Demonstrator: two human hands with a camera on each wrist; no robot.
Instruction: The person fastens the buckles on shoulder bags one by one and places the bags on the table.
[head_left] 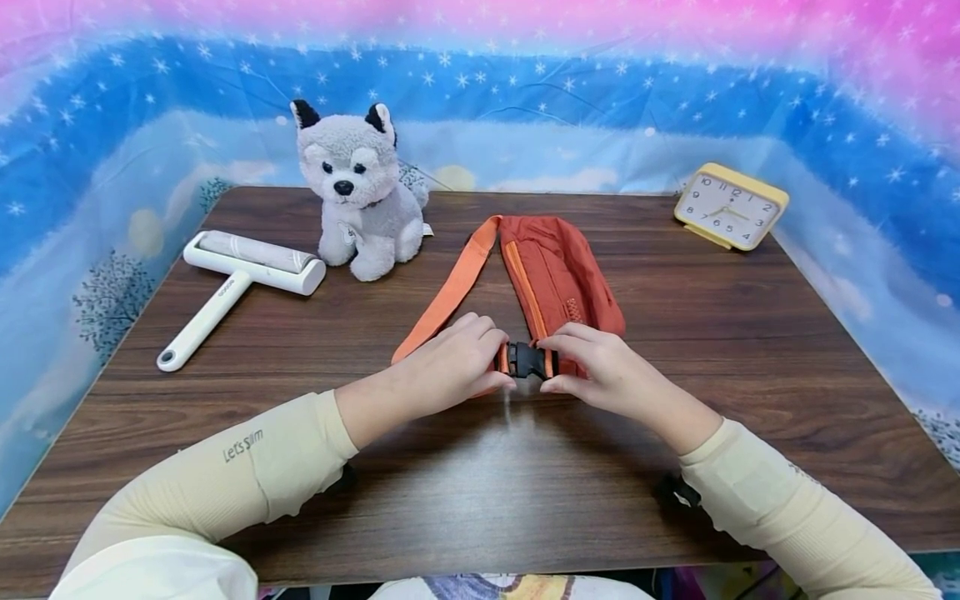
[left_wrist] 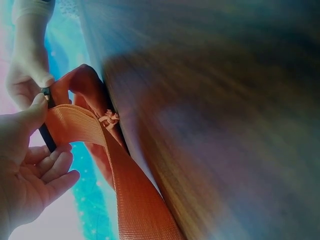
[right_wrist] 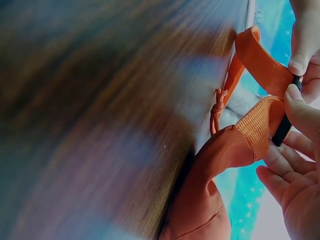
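A rust-orange waist bag (head_left: 558,267) lies on the table, its zip side up. Its orange strap (head_left: 457,292) loops out to the left and comes back to a black plastic buckle (head_left: 527,360) at the front. The two buckle halves look joined, or nearly so. My left hand (head_left: 450,362) pinches the left end of the buckle between thumb and fingers. On the other end, my right hand (head_left: 607,371) pinches in the same way. Strap webbing (left_wrist: 75,125) bends away from the buckle in the left wrist view. A knotted cord (right_wrist: 217,111) hangs by the bag in the right wrist view.
Behind on the left sits a grey plush husky (head_left: 360,187). A white lint roller (head_left: 240,279) lies left of it, and a yellow alarm clock (head_left: 731,207) stands at the back right. Patterned cloth (head_left: 525,92) surrounds the dark wooden table (head_left: 480,483).
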